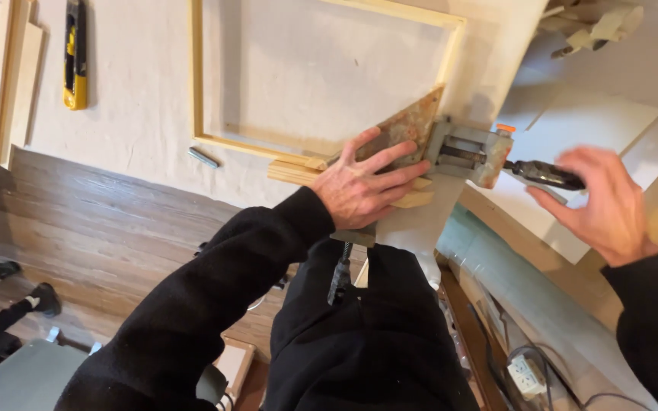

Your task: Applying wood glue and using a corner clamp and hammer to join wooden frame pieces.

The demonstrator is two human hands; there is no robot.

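Note:
A light wooden frame (207, 139) lies on the cloth-covered table (138, 99). Its near right corner sits in a rusty metal corner clamp (413, 125) with a grey vise block (466, 152). My left hand (363, 186) presses flat with spread fingers on the clamp plate and the wooden strips under it. My right hand (607, 205) is blurred and open beside the clamp's black screw handle (546, 175), fingertips close to it, not clearly gripping. A second black handle (340, 274) hangs below the table edge.
A yellow and black utility knife (75, 53) lies at the far left of the table, beside spare wooden strips (13, 84). A small metal rod (203, 157) rests near the frame. White boards (580, 129), rolled material (527, 297) and a power strip (525, 374) are to the right.

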